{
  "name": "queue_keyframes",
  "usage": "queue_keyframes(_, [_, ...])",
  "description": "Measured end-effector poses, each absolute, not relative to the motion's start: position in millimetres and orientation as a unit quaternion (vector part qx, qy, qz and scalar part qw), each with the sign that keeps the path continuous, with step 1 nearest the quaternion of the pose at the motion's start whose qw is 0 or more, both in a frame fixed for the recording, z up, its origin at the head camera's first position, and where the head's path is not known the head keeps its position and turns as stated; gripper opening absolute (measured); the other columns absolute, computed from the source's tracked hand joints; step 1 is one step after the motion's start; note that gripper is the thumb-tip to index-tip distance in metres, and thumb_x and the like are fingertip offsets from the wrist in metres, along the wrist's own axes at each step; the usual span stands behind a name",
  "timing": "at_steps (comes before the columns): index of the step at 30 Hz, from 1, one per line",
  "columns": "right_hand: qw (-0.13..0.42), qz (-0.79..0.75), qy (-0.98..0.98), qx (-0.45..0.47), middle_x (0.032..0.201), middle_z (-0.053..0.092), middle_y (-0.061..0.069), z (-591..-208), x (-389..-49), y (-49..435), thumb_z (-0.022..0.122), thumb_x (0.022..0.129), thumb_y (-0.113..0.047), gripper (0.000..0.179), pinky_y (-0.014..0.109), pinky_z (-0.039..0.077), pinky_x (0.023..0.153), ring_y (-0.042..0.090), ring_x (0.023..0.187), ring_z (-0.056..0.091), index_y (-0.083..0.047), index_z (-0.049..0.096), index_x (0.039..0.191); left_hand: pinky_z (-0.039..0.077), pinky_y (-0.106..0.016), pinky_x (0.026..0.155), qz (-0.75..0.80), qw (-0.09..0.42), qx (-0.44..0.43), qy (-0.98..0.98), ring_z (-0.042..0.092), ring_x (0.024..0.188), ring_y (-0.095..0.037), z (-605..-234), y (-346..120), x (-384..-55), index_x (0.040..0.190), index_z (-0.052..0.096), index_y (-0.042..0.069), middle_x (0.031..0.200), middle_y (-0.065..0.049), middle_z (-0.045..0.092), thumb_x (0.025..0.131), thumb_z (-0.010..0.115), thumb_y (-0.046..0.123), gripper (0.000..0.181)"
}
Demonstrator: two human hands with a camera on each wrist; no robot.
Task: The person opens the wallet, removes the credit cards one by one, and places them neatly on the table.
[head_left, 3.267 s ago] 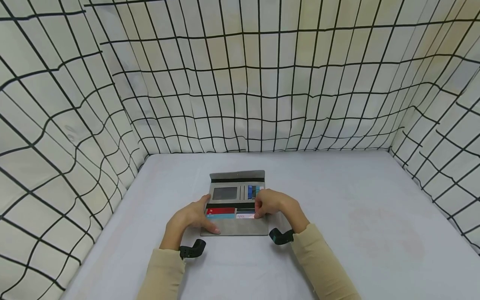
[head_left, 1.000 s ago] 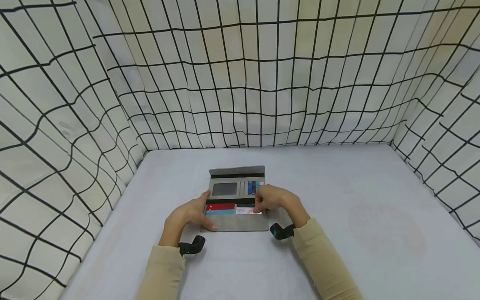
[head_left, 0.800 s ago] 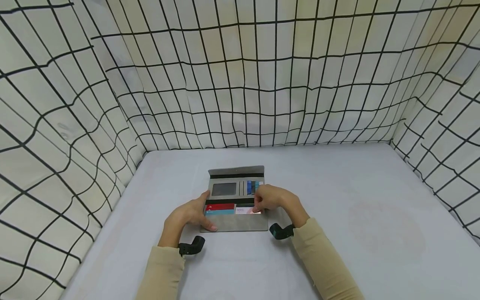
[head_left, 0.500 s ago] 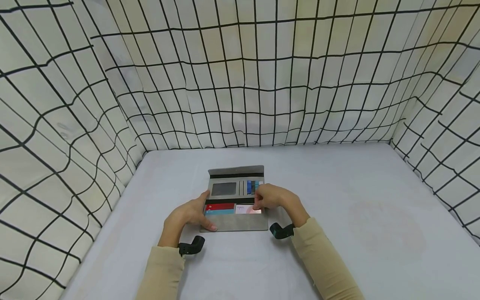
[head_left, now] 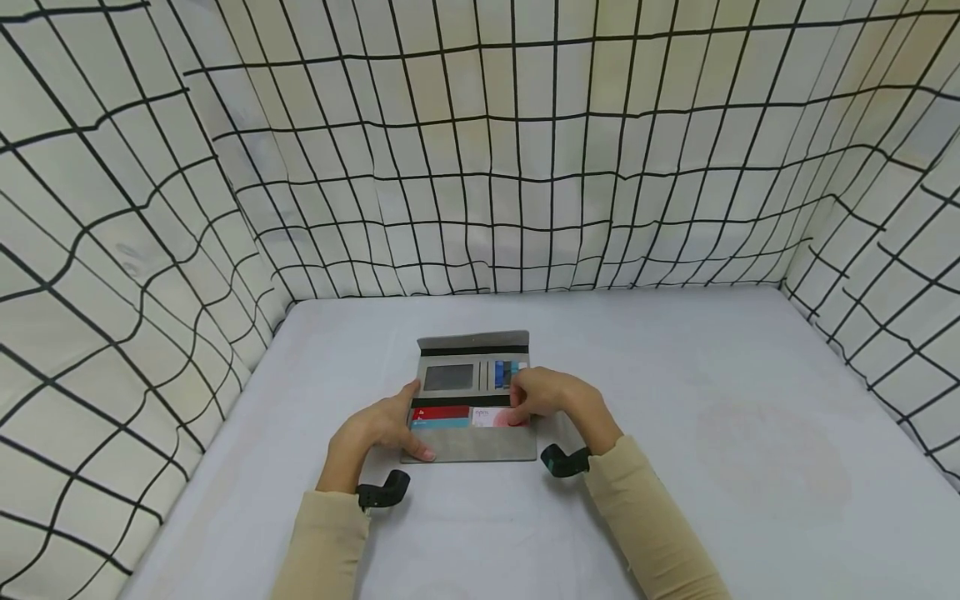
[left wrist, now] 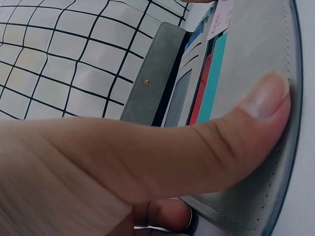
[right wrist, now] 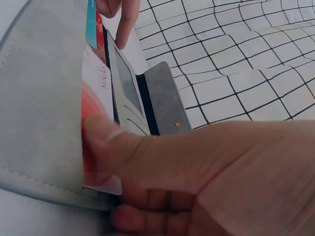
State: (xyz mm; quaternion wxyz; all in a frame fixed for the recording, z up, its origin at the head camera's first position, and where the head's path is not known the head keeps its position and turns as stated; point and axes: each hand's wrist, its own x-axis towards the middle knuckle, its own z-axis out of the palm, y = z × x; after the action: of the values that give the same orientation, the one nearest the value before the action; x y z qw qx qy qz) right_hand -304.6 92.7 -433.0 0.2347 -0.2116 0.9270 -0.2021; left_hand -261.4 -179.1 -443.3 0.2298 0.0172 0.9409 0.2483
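Note:
A grey wallet (head_left: pixel 474 445) lies unfolded on the table, its snap flap (head_left: pixel 472 341) raised at the far side. My left hand (head_left: pixel 378 427) grips its left edge; in the left wrist view the thumb (left wrist: pixel 216 142) lies across the near panel and the other fingers are mostly hidden. My right hand (head_left: pixel 546 395) pinches a white and pink card (right wrist: pixel 96 88) at the right of the near pocket, its lower part inside the pocket. Beside it, a red card (head_left: pixel 441 412) and a light-blue card (head_left: pixel 439 423) stick out of the same pocket.
Several blue cards (head_left: pixel 504 374) sit in the upper right slots, near a dark window pocket (head_left: pixel 448 377). The white table (head_left: pixel 712 417) extends around the wallet, bounded by a white cloth wall with black grid lines (head_left: pixel 517 192).
More of the white and pink card's face shows, including its pink circle. My right hand has shifted very slightly. My left hand stays on the wallet's edge.

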Motion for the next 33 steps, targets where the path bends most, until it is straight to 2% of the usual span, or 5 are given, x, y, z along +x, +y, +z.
queue_keyframes(5, [0.239, -0.195, 0.929, -0.203, 0.080, 0.058, 0.000, -430.1, -302.9, 94.2, 0.082, 0.084, -0.022, 0.020, 0.029, 0.041, 0.069, 0.016, 0.077, 0.053, -0.012, 0.064, 0.083, 0.032, -0.066, 0.111, 0.253, 0.232, 0.019, 0.939, 0.038, 0.141, -0.046, -443.9, -179.4, -262.3, 0.161, 0.013, 0.009, 0.155, -0.027, 0.037, 0.064, 0.096, 0.033, 0.130])
queue_keyframes(17, [0.227, -0.203, 0.929, -0.208, 0.078, 0.059, -0.001, -433.4, -304.9, 95.0, 0.082, 0.084, -0.020, 0.018, 0.028, 0.040, 0.066, 0.014, 0.073, 0.052, -0.012, 0.066, 0.081, 0.032, -0.066, 0.111, 0.248, 0.229, 0.021, 0.941, 0.038, 0.142, -0.046, -442.5, -179.7, -261.6, 0.161, 0.013, 0.010, 0.156, -0.027, 0.036, 0.064, 0.095, 0.035, 0.129])
queue_keyframes(33, [0.210, -0.219, 0.930, -0.208, 0.084, 0.060, 0.002, -434.9, -306.0, 99.2, 0.076, 0.090, -0.019, 0.014, 0.027, 0.042, 0.065, 0.016, 0.076, 0.053, -0.011, 0.064, 0.091, 0.031, -0.066, 0.112, 0.260, 0.231, 0.021, 0.937, 0.037, 0.142, -0.046, -444.4, -180.5, -261.6, 0.161, 0.014, 0.010, 0.155, -0.027, 0.037, 0.064, 0.095, 0.035, 0.129])
